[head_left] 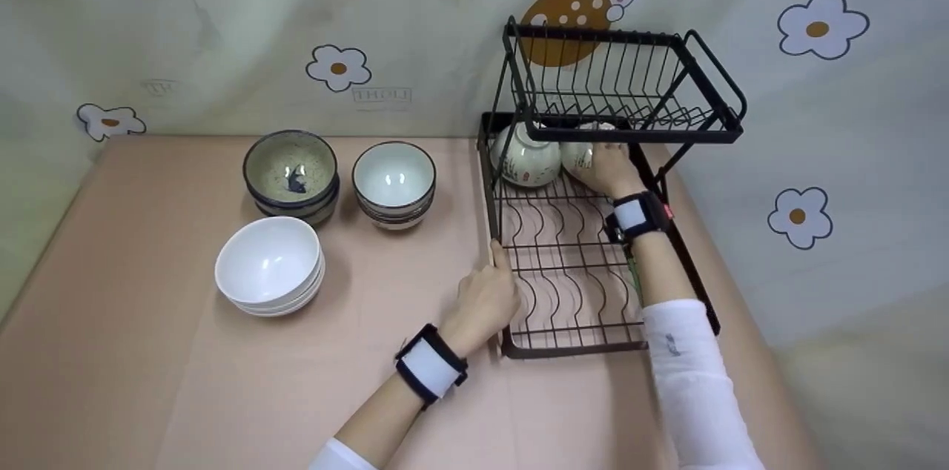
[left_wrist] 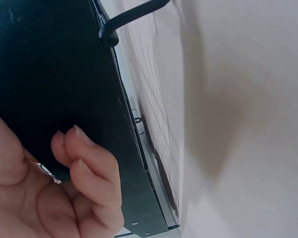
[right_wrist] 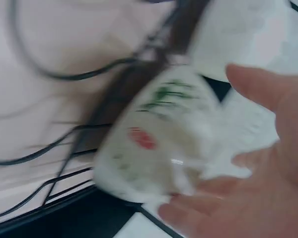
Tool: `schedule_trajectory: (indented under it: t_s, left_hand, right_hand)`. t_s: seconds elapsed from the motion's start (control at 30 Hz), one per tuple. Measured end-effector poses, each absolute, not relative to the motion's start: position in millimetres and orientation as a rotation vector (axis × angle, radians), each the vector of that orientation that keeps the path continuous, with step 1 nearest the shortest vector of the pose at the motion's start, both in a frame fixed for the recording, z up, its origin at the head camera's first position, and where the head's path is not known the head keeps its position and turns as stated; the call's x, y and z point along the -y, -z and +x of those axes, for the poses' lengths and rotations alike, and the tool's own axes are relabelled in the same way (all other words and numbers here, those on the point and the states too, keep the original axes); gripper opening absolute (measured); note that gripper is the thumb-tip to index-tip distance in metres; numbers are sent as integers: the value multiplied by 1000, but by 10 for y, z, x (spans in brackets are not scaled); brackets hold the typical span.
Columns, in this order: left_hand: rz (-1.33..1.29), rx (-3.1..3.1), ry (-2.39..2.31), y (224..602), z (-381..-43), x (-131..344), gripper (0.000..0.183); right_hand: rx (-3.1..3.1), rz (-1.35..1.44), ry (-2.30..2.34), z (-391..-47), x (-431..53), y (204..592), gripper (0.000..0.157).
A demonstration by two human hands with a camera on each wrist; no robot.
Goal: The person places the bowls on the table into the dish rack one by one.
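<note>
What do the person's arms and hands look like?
Left hand and right hand: no gloves. Left wrist strap and right wrist strap: black, each with a white panel; small red spot on the right. Left sleeve, right sleeve: white; dark mark on the right.

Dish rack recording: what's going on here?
A person has their right hand on a patterned bowl in the lower level of the black rack, beneath its upper tier. Another patterned bowl sits just left of it. The left hand is at the rack's left edge. Three stacks of bowls, one white, stand on the table to the left.
</note>
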State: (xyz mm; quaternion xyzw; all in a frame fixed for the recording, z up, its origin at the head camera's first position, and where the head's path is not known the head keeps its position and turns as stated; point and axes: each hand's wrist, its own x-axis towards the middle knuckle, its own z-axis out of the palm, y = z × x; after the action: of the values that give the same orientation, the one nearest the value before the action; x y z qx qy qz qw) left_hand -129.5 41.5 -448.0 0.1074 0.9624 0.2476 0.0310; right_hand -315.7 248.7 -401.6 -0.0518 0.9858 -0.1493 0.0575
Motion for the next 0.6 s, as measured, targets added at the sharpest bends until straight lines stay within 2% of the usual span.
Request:
schedule_trajectory:
  t_s: [0.3,0.6]
  left_hand:
    - [337,-2980,-752,4490,-1305,-420,67]
    - [326,-2982,-745,4487,-1303,-413,68]
  right_hand:
    - [-2811,-125,591,-2675,-2237,3749,92]
    - [-2868,-355,603,-2173,-1923,3697,83]
